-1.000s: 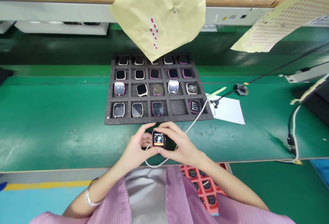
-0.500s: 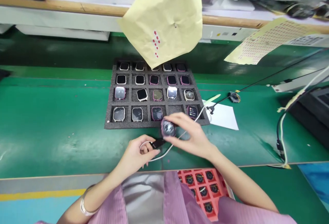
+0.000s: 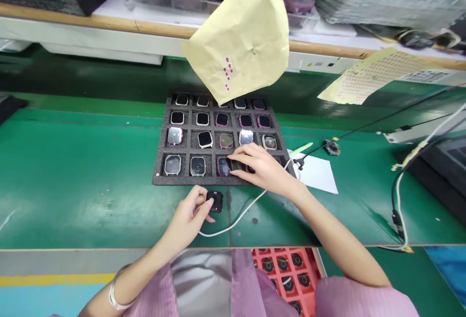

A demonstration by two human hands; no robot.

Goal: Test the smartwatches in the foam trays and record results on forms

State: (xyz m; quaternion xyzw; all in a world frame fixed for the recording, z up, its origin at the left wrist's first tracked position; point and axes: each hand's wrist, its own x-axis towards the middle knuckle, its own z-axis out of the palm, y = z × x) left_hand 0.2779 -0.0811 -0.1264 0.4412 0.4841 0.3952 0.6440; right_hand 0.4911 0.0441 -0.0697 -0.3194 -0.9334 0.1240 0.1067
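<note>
My left hand point(image 3: 191, 210) pinches a small black charging puck point(image 3: 215, 201) on a white cable point(image 3: 233, 226), just in front of the dark foam tray point(image 3: 163, 180). Over the tray's front row, my right hand point(image 3: 260, 166) has its thumb and fingertips closed at the right edge of a purple-framed smartwatch point(image 3: 223, 166). That watch lies in its compartment. Part of another watch point(image 3: 249, 169) shows under the right hand; the fingers hide the rest of it. Several more watches with white or purple frames fill the rows behind.
A yellow sheet point(image 3: 240, 40) hangs over the tray's back edge. White paper point(image 3: 316, 171) and a green pen point(image 3: 301, 149) lie right of the tray, near a loose watch point(image 3: 332, 147). Cables hang at right. A red tray point(image 3: 309, 263) of round black parts sits below the table edge.
My right hand has moved from beside the charging puck up to the tray's front row. The watch it held has left the puck. The left hand has tilted the puck face into view.
</note>
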